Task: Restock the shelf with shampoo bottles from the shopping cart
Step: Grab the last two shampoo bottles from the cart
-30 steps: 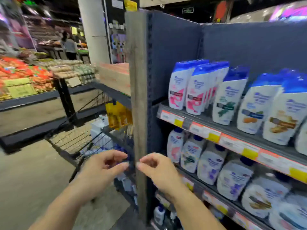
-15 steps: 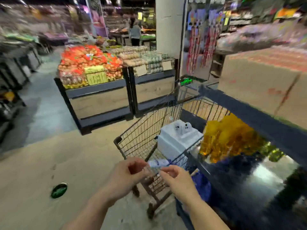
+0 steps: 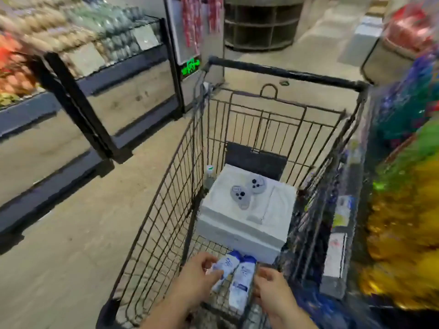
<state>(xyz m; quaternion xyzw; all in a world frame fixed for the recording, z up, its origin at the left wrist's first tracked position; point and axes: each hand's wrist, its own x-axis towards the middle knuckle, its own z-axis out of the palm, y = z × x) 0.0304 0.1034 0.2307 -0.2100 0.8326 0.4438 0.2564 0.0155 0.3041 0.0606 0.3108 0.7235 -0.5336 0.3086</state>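
Note:
A black wire shopping cart (image 3: pixel 166 205) fills the middle of the head view. Two white shampoo bottles with blue caps lie side by side on its near floor: the left bottle (image 3: pixel 225 265) and the right bottle (image 3: pixel 241 283). My left hand (image 3: pixel 197 277) is inside the cart with its fingers curled around the left bottle. My right hand (image 3: pixel 273 289) is beside the right bottle, fingers touching its right edge. The shampoo shelf is out of view.
A white box (image 3: pixel 247 214) with two grey game controllers (image 3: pixel 247 189) on top sits further in the cart. Blurred colourful packs (image 3: pixel 403 210) crowd the right side. A produce display stand (image 3: pixel 78 96) stands left, with bare floor (image 3: pixel 78 233) between it and the cart.
My view swung from the shampoo shelf to the cart and then down into it. Both hands went from empty in front of me to the two bottles in the cart.

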